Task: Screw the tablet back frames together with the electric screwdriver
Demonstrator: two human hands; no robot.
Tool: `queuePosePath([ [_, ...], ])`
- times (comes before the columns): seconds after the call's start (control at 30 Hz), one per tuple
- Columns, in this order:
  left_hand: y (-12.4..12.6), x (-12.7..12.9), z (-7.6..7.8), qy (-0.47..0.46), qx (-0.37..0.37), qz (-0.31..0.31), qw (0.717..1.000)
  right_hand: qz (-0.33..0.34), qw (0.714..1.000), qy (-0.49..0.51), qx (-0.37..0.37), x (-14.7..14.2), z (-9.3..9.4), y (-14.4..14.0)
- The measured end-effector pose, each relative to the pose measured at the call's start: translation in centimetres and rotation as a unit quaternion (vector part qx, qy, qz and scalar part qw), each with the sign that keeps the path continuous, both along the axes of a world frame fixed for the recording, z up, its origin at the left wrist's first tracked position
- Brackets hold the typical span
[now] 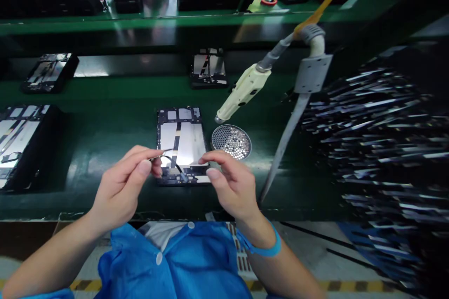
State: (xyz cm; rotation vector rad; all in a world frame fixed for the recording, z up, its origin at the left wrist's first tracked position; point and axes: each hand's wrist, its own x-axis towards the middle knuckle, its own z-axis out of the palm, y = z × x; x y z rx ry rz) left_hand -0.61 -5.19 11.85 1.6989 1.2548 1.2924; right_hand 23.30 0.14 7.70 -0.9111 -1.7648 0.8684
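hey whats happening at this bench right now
A person in a blue smock works over an open tablet chassis with silver plates on the green conveyor surface. The left hand pinches slim metal tweezers over a thin black cable; the right hand touches the chassis's lower right edge. A round perforated screw dish and a hanging cream electric screwdriver sit just beyond.

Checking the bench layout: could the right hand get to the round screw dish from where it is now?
Probably yes. The right hand sits at the open tablet frame, and the round screw dish lies just beyond it with bare belt between. The hanging electric screwdriver tips near the dish's far rim, not across the way.
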Motion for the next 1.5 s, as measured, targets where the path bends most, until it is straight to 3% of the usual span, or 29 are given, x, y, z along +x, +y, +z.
queuePosePath([
  [0.07,1.1,0.2,0.2,0.105,0.109,-0.017,0.988,-0.060,0.998,-0.001,-0.009,0.7,-0.5,0.5],
  [0.17,2.4,0.9,-2.2,0.242,0.211,-0.047,0.946,-0.115,0.993,-0.006,-0.025,1.5,-1.8,1.0],
  [0.33,2.4,1.4,-8.4,0.343,0.202,-0.124,0.909,-0.160,0.986,-0.013,-0.052,2.8,-4.1,1.3],
  [0.43,1.8,1.2,-10.0,0.373,0.193,-0.150,0.895,-0.156,0.985,-0.019,-0.066,3.2,-4.6,1.2],
  [0.63,1.3,1.3,-10.4,0.362,0.208,-0.143,0.897,-0.148,0.986,-0.017,-0.069,2.9,-4.5,1.3],
  [0.8,1.3,1.8,-10.3,0.362,0.176,-0.126,0.907,-0.144,0.987,-0.048,-0.054,4.2,-4.6,1.6],
  [1.0,0.5,2.4,-10.5,0.316,0.145,-0.076,0.935,-0.245,0.968,-0.016,-0.050,7.2,-4.2,3.0],
  [1.13,-0.3,2.6,-10.9,0.310,0.147,-0.044,0.938,-0.306,0.949,0.069,0.022,6.9,-3.5,6.2],
  [1.3,-0.4,2.3,-10.8,0.369,0.155,-0.039,0.916,-0.218,0.972,0.077,0.050,4.0,-2.7,12.6],
  [1.4,1.4,1.9,-10.9,0.391,0.145,-0.029,0.908,-0.191,0.974,0.116,0.030,2.6,-2.0,15.4],
  [1.5,4.1,1.5,-11.1,0.402,0.158,-0.019,0.902,-0.210,0.966,0.149,0.002,2.0,-1.4,15.3],
])
